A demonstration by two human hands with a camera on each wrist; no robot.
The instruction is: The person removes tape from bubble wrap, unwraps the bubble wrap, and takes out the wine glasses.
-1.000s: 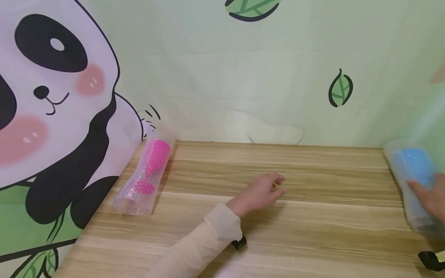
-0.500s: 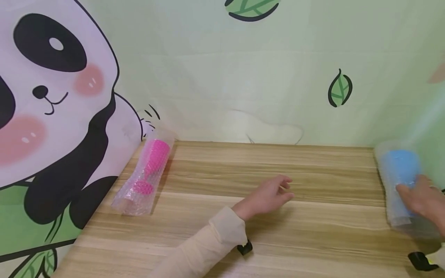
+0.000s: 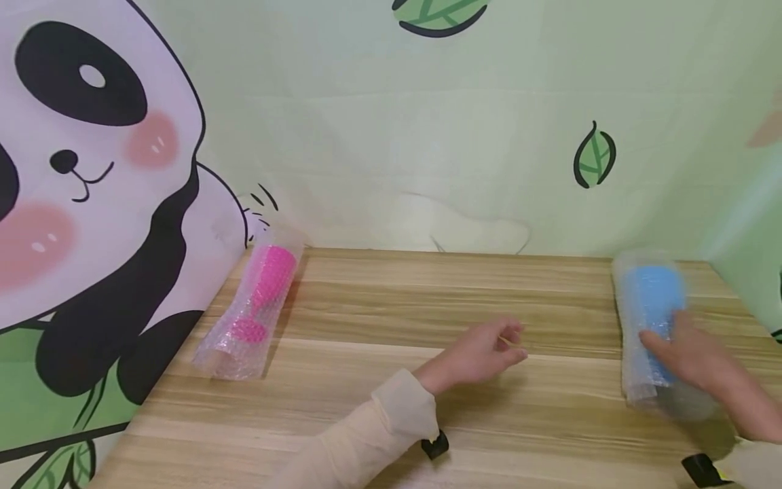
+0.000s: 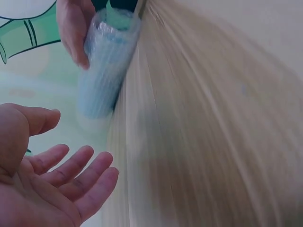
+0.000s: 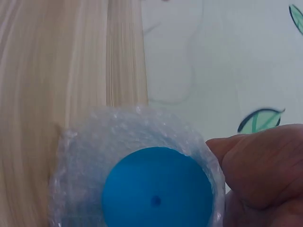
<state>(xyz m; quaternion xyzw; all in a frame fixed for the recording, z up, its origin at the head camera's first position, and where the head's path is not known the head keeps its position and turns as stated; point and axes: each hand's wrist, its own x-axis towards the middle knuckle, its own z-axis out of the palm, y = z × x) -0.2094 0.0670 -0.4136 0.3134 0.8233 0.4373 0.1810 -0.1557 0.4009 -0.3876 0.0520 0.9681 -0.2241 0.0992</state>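
Observation:
My right hand (image 3: 702,356) grips a bubble-wrapped blue cylinder (image 3: 656,292) at the right of the head view, thumb on the near side. The right wrist view shows the round blue end (image 5: 158,184) with a small dark dot in its middle, inside the clear wrap (image 5: 85,156). Over the middle of the table, my left hand (image 3: 476,353) is held with relaxed fingers and nothing in them. In the left wrist view its palm (image 4: 42,198) faces up, apart from the wrapped cylinder (image 4: 106,75).
A pink object (image 3: 269,278) with a wide body and a smaller separate-looking end lies in bubble wrap at the table's left. Behind the wooden table (image 3: 391,299) hangs a pale green backdrop (image 3: 366,122) with a panda (image 3: 122,170) printed on it.
My right hand has brought the wrapped blue cylinder leftward from the table's right edge. The left hand has drifted slightly right and nearer. The pink object has stayed put.

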